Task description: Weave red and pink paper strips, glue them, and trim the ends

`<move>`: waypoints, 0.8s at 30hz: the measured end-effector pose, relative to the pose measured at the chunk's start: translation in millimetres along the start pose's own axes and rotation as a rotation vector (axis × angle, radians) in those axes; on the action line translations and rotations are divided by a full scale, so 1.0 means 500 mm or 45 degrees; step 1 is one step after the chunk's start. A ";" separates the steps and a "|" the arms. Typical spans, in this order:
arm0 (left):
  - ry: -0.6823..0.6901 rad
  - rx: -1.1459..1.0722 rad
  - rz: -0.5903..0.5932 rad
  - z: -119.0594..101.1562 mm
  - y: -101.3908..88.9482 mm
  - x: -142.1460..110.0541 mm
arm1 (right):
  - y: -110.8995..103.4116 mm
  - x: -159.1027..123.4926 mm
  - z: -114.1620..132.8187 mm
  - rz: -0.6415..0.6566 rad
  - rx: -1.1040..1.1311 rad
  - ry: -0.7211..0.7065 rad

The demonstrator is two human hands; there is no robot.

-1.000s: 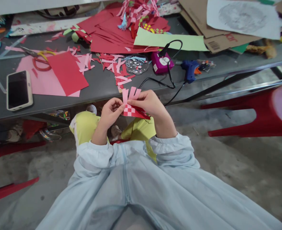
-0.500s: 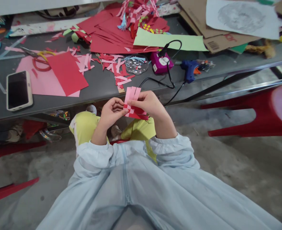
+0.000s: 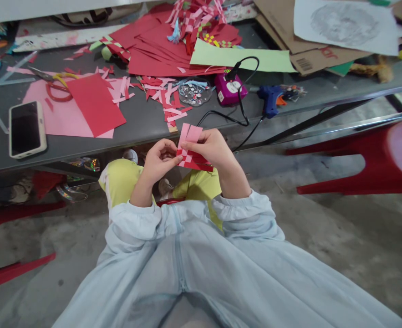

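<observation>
Between my hands, over my lap just in front of the table edge, is a small piece of woven paper strips [image 3: 186,159], pink crossing red in a checkered corner. My left hand [image 3: 160,160] pinches its left side with thumb and fingers. My right hand [image 3: 212,148] grips it from the right, the thumb lying over the pink strips [image 3: 190,132] that stick up. Red strips [image 3: 201,166] stretch out to the right below my right hand. Its fingers behind the paper are hidden.
On the grey table [image 3: 139,130] lie a phone [image 3: 25,129], scissors [image 3: 59,86], red paper [image 3: 97,104], paper scraps [image 3: 170,100], a purple plug adapter [image 3: 230,89] with a black cable, and a blue glue gun [image 3: 270,100]. A red stool [image 3: 368,159] stands at right.
The upright pink strips have shifted: a gap shows at the left one, while the others sit closer together under my right thumb. Both hands stay nearly in place.
</observation>
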State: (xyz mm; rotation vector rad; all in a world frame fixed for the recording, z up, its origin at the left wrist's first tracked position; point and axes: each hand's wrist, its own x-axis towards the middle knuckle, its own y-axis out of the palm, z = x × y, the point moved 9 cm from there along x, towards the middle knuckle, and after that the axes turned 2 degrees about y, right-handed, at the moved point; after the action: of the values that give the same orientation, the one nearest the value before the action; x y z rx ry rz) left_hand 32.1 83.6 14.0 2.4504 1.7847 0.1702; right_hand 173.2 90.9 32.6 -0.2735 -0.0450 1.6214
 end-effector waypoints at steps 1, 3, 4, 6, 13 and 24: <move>0.002 0.002 -0.001 0.000 0.000 0.000 | 0.000 -0.001 0.001 0.000 -0.007 -0.007; 0.013 0.002 -0.007 -0.002 -0.001 0.001 | 0.000 -0.002 0.004 -0.002 -0.031 -0.029; 0.018 -0.005 -0.016 -0.002 -0.003 0.001 | 0.000 -0.002 0.006 -0.001 -0.046 -0.038; 0.000 -0.035 -0.049 0.003 -0.008 0.002 | 0.000 -0.003 0.010 0.004 -0.075 -0.054; -0.222 -0.041 -0.001 0.034 0.000 -0.006 | 0.002 -0.001 0.019 -0.006 -0.119 -0.106; -0.257 -0.135 -0.101 0.041 -0.017 -0.009 | 0.003 0.003 0.018 0.165 -0.243 -0.049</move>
State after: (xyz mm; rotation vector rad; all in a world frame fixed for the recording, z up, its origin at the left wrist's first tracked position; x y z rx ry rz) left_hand 26.1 81.4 -7.8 2.2323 1.7358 0.0103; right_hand 170.0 93.3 40.9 -0.3990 -0.2159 1.7537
